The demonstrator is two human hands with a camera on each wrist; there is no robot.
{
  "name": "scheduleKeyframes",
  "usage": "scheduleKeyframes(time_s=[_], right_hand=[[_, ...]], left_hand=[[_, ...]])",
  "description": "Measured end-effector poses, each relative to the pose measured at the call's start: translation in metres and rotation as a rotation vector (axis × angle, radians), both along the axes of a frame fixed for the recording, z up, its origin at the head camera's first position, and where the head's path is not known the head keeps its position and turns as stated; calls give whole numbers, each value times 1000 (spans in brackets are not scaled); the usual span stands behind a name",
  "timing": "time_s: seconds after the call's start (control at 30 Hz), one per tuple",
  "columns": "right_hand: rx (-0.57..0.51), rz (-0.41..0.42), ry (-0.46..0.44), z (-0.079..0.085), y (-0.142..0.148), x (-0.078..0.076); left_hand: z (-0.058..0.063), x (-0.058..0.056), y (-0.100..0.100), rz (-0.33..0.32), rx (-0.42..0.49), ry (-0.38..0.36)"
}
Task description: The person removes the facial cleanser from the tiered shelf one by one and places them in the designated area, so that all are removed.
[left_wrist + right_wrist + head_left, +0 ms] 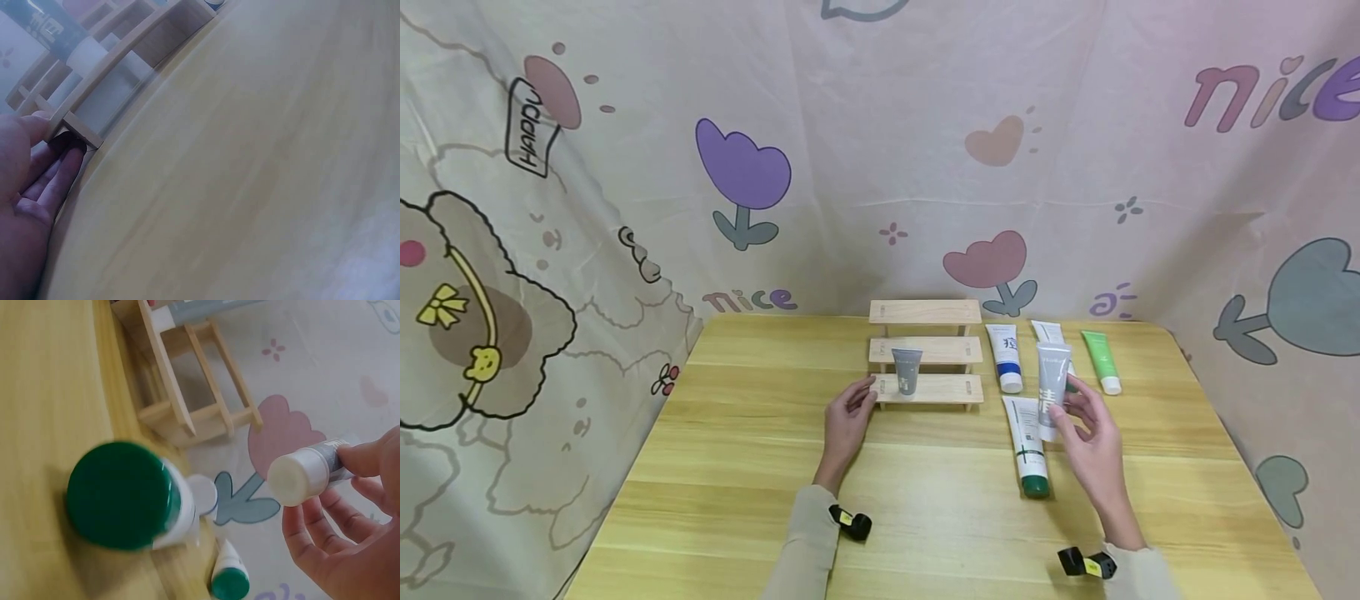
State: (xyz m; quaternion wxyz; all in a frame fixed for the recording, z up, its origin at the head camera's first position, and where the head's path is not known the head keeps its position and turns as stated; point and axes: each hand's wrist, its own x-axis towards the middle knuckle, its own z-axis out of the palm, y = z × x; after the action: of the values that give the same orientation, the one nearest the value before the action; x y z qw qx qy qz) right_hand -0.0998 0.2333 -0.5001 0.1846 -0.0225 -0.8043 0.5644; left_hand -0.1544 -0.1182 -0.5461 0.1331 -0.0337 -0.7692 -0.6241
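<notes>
A three-step wooden rack [955,389] stands near the back of the table, and a small grey tube [907,372] is upright on its lowest step. My left hand [848,421] holds the left end of that step; in the left wrist view its thumb lies on the board and the fingers [56,178] reach below. My right hand [1090,429] pinches a grey tube with a white cap [1051,387], held cap down above the table. In the right wrist view the cap [294,479] points away from the hand. A white tube with a green cap [1028,450] lies just left of it.
Right of the rack lie a white tube with a blue band [1006,354], a green tube [1101,360] and another white tube [1047,330], partly hidden behind the held one. A patterned cloth [865,167] hangs behind and beside the wooden table [737,483].
</notes>
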Motion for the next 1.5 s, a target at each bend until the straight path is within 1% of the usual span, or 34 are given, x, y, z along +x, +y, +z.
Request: scheduleKeyframes(time_s=[0.23, 0.37, 0.5, 0.67, 0.77, 0.93, 1.0, 1.27, 1.5], right_hand=[[60, -40, -20, -9, 19, 10], [94, -65, -53, -16, 30, 16], [130, -64, -88, -22, 39, 22], [151, -52, -117, -29, 49, 27], [168, -42, -132, -33, 54, 29], [211, -11, -131, -37, 59, 30], [237, -10, -136, -38, 61, 31], [406, -29, -204, -41, 65, 32], [455, -17, -222, -44, 67, 28]], left_hand=[[1, 0, 0, -1, 5, -9], [1, -1, 0, -6, 7, -9], [1, 0, -1, -6, -4, -5], [-1, 0, -1, 0, 10, -18], [-2, 0, -1, 6, 18, -22], [-3, -1, 0, 9, 26, -19], [-2, -2, 0, 5, 28, -19], [-1, -1, -1, -7, 11, -17], [-1, -1, -1, -4, 14, -23]])
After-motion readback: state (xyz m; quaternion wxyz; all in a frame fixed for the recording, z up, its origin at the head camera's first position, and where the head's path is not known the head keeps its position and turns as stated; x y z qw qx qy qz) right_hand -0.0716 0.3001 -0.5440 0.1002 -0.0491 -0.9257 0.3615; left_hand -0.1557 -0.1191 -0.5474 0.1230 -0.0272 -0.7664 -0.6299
